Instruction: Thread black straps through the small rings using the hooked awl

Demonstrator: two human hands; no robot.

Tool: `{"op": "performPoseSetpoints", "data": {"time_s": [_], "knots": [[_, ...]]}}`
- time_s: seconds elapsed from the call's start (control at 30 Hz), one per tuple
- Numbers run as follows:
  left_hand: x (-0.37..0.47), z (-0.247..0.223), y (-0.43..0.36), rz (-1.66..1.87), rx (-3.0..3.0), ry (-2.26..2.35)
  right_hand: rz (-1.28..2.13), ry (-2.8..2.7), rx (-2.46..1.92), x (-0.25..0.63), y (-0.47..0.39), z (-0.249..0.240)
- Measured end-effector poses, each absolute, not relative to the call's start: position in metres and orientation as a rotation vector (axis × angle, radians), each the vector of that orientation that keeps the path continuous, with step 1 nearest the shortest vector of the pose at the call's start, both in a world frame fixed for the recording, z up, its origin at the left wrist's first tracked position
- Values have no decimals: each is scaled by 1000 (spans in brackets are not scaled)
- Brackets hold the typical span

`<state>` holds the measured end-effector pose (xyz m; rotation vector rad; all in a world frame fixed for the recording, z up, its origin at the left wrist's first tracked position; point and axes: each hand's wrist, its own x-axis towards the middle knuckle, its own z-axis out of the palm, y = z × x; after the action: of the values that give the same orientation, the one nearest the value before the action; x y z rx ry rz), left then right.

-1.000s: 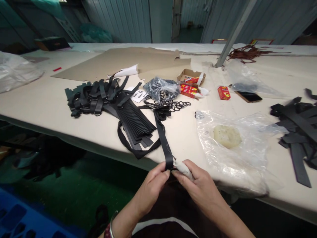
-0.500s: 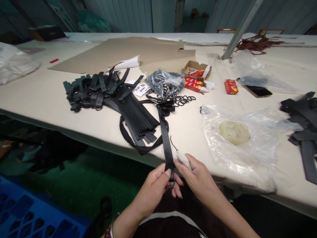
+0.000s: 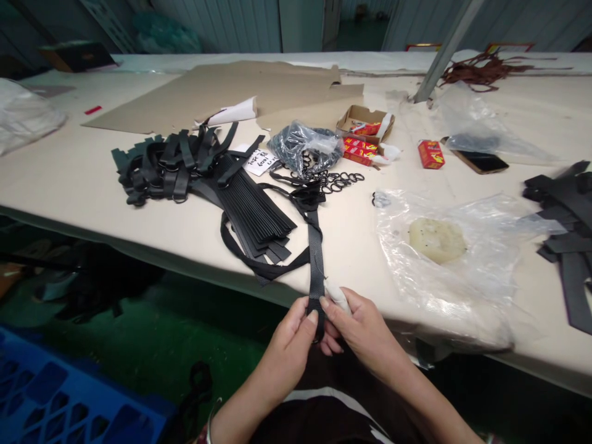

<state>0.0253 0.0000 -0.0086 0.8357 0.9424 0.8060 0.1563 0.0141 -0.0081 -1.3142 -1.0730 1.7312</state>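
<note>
My left hand (image 3: pixel 293 336) pinches the lower end of a black strap (image 3: pixel 316 268), close to a dark ring partly hidden by the fingers. My right hand (image 3: pixel 354 317) is closed round the pale handle (image 3: pixel 337 296) of a thin curved hook, and its thumb presses on the strap's right edge. The hook's thin tip lies along the strap. From my hands the strap runs up over the table edge to a dark bundle (image 3: pixel 308 196). A stack of flat black strips (image 3: pixel 254 206) lies left of it, with a looped black band around its lower end.
Ringed straps (image 3: pixel 161 166) are piled on the left of the table (image 3: pixel 115 228). Behind are bagged rings (image 3: pixel 305 148), small red boxes (image 3: pixel 431 154) and a phone (image 3: pixel 478 159). A yellowish block (image 3: pixel 437 239) lies on clear plastic at right. A metal pole (image 3: pixel 446 55) rises behind.
The strap has shifted to a more upright line. My right thumb has come onto it beside my left hand, and the hook has moved from its right side onto it. The view has shifted slightly.
</note>
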Motion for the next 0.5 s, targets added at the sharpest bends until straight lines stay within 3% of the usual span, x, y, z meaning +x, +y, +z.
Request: {"op": "performPoseSetpoints", "data": {"time_s": [0.3, 0.5], "knots": [[25, -2, 3, 786, 849, 1046, 1594, -1191, -1450, 155, 10, -7], [26, -7, 2, 800, 771, 1035, 957, -1674, -1390, 163, -1, -19]]}}
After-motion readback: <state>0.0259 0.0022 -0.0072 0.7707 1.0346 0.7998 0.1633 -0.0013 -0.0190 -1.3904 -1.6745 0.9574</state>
